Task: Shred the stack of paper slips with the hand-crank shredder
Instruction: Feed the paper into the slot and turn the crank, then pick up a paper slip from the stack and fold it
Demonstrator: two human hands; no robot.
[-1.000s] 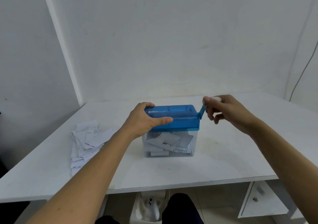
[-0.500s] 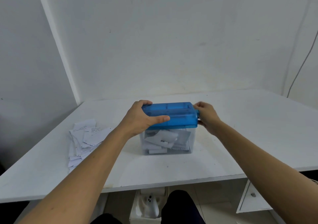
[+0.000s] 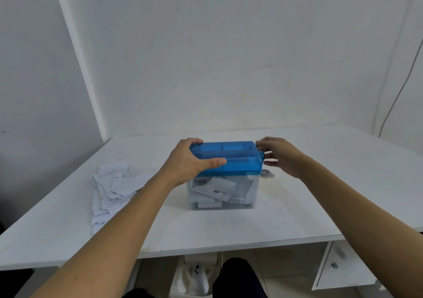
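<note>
1. Left hand [image 3: 187, 162] grasps the shredder [image 3: 225, 158] by its lid, mid-table [image 3: 297, 210].
2. Right hand [image 3: 283, 158] at the crank end; blurred, grip cannot be told.
3. Bin [image 3: 238, 206] holds pieces; slip stack [image 3: 114, 188], lying to its left, not yet shredded: task judged partly done.

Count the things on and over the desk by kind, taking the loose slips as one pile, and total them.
Hand-crank shredder: 1
Pile of paper slips: 1
Hands: 2 (left hand, right hand)
Total: 4
</note>
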